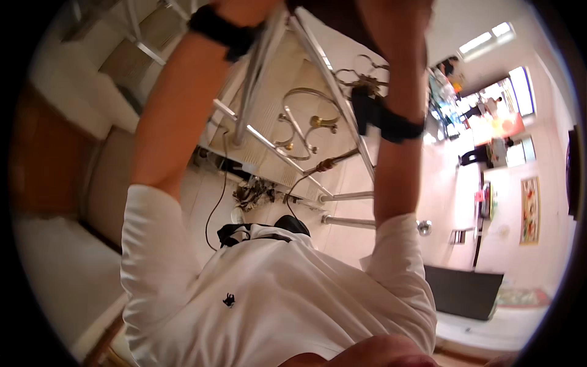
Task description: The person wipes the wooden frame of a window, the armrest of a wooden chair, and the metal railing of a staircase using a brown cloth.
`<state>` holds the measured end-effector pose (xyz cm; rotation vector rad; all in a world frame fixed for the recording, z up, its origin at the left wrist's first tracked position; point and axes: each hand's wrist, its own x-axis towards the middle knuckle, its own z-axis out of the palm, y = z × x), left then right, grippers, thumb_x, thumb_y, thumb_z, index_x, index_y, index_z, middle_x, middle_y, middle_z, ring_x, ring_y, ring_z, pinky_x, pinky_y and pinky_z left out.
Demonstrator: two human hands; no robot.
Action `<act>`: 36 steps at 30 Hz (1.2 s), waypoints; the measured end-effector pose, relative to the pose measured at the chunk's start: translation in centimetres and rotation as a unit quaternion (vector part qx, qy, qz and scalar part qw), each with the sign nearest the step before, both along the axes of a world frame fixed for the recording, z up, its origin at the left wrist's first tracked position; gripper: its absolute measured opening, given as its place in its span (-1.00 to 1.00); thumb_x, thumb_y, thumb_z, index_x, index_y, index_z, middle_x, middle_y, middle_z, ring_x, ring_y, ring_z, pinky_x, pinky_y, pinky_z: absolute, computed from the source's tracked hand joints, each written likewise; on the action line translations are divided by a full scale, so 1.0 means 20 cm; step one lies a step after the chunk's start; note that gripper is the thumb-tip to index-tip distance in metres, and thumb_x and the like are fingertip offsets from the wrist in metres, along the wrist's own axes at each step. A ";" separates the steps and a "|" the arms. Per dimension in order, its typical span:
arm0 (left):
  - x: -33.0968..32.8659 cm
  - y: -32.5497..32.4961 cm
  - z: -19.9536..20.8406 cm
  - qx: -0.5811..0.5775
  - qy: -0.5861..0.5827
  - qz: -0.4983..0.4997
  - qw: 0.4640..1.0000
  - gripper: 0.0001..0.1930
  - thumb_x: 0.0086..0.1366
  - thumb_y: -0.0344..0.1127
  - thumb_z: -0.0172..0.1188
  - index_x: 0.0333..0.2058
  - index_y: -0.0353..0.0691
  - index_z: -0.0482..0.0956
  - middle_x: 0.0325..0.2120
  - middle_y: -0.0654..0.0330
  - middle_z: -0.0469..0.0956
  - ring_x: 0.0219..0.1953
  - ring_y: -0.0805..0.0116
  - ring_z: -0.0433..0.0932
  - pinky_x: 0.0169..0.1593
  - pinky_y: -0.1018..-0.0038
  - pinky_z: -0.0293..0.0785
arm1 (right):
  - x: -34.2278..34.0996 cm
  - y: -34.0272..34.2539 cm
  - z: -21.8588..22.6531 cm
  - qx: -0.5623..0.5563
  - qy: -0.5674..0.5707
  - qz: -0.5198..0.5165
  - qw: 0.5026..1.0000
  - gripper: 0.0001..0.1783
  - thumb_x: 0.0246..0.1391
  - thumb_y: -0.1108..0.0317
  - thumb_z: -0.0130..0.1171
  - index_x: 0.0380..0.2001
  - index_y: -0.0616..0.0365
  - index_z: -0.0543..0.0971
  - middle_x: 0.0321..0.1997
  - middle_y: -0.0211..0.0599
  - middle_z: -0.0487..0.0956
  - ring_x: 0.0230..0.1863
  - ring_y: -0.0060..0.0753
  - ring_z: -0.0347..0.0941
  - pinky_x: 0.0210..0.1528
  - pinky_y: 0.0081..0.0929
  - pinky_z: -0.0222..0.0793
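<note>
Reaching both arms up beside a silver tubular frame with scrollwork.
Left hand and right hand both run to the top of view, fingers not visible; can't tell if either is clamped or apart. Forearms well apart, right arm near straight, black straps on both. Dark brown piece at top, between the hands; contact unclear. Frame slants across pale platform, toward its near right corner.
</note>
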<state>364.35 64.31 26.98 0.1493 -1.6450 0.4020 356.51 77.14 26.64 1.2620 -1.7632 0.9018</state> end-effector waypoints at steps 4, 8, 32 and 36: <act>0.05 -0.01 -0.11 0.130 0.055 -0.124 0.982 -0.20 -0.25 -0.78 0.15 0.09 -0.18 0.27 0.05 -0.12 0.23 0.11 -0.20 0.27 0.16 0.09 0.32 | 0.04 -0.12 -0.15 -0.122 0.141 0.012 0.982 -0.14 -0.19 0.25 0.24 0.25 0.19 0.22 0.26 0.09 0.24 0.28 0.22 0.11 0.27 0.13 0.01; -0.01 0.03 -0.27 0.238 0.084 -0.144 0.957 -0.22 -0.14 -0.75 0.15 0.15 -0.22 0.19 -0.01 -0.16 0.29 0.08 -0.24 0.30 0.09 0.15 0.40 | 0.05 -0.08 -0.30 -0.076 0.155 0.019 0.985 -0.19 -0.17 0.26 0.24 0.24 0.09 0.27 0.37 0.03 0.12 0.40 0.21 -0.04 0.34 0.16 -0.11; 0.19 -0.23 -0.99 0.420 -0.082 -0.305 0.851 -0.50 0.00 -0.38 0.34 -0.07 -0.39 0.41 -0.15 -0.06 0.51 -0.12 0.01 0.52 -0.03 0.26 0.42 | 0.19 -0.09 -0.57 0.001 0.083 0.230 0.970 -0.72 -0.10 0.26 0.28 -0.26 0.07 0.62 -0.25 -0.23 0.57 -0.30 -0.22 0.50 -0.22 -0.37 0.41; 0.12 -0.24 -0.83 0.483 -0.150 -0.318 0.802 -0.49 0.04 -0.47 0.29 -0.01 -0.39 0.36 -0.18 -0.05 0.56 -0.16 0.11 0.57 -0.08 0.35 0.48 | 0.15 -0.20 -0.55 0.003 -0.303 0.182 0.935 -0.78 0.04 0.26 0.24 -0.32 0.18 0.61 -0.54 -0.37 0.51 -0.50 -0.50 0.41 -0.39 -0.55 0.34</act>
